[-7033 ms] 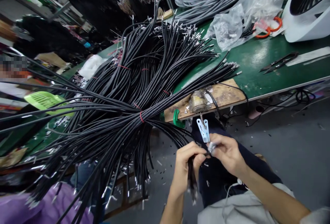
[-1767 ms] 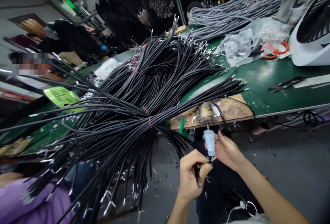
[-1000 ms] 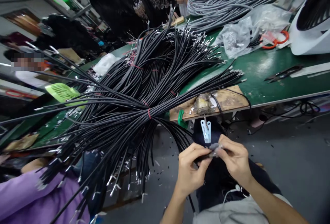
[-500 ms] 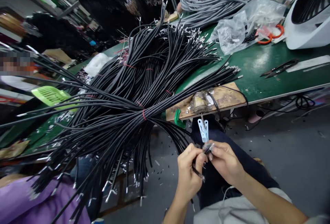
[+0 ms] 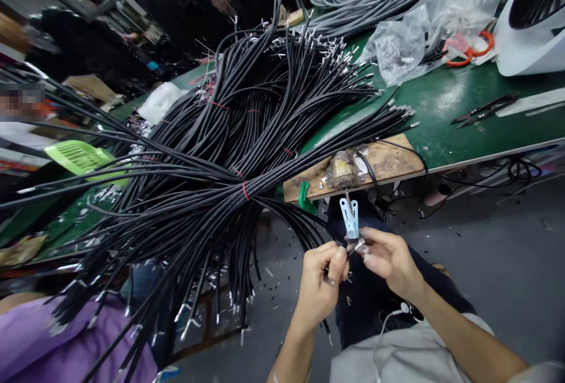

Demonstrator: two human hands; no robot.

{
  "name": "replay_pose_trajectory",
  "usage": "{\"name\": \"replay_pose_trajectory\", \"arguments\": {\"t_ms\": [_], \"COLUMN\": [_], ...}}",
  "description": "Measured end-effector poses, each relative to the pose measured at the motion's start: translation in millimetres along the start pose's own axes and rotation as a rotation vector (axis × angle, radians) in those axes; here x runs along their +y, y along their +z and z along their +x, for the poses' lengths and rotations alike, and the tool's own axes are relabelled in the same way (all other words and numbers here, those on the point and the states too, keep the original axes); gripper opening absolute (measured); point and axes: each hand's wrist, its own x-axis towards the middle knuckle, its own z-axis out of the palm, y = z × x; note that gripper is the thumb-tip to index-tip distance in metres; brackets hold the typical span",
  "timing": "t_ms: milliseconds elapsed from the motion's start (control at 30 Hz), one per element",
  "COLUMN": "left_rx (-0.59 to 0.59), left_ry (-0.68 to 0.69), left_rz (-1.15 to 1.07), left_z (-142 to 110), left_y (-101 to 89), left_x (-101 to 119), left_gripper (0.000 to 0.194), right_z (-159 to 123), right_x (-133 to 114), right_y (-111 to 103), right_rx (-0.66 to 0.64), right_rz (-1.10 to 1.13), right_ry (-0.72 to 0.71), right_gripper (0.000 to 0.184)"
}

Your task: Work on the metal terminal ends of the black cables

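Below the bench edge, the left hand (image 5: 321, 280) pinches a black cable (image 5: 327, 331) hanging downward; the right hand (image 5: 388, 259) grips a blue clip (image 5: 351, 221) pointing upward, fingertips almost touching.

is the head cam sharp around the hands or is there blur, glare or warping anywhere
Head view: the left hand, right hand and blue clip are fairly sharp; the far top-left background is smeared; glare sits on the green table; the wide lens bows the table edge and fans the black cables outward.
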Motion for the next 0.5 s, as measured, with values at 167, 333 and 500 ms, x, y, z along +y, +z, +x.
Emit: {"name": "replay_pose_trajectory", "arguments": {"t_ms": [167, 333, 500], "left_rx": [-0.045, -0.056, -0.138], "left_ry": [0.054, 0.039, -0.053], "left_rz": [0.106, 0.083, -0.045], "left_z": [-2, -5, -1], "left_y": [6.3, 3.4, -6.4], "left_x": [0, 2, 2], "left_gripper": [0.044, 0.048, 0.053], "right_z": [5, 9, 7], "right_x": [-13, -15, -9], "right_y": [1, -14, -19], "right_rx": [0.053, 0.097, -0.238], "right_rz": [-0.282, -0.235, -0.223], "right_ry": [-0.064, -0.079, -0.256], "right_gripper": [0.037, 0.038, 0.019]}}
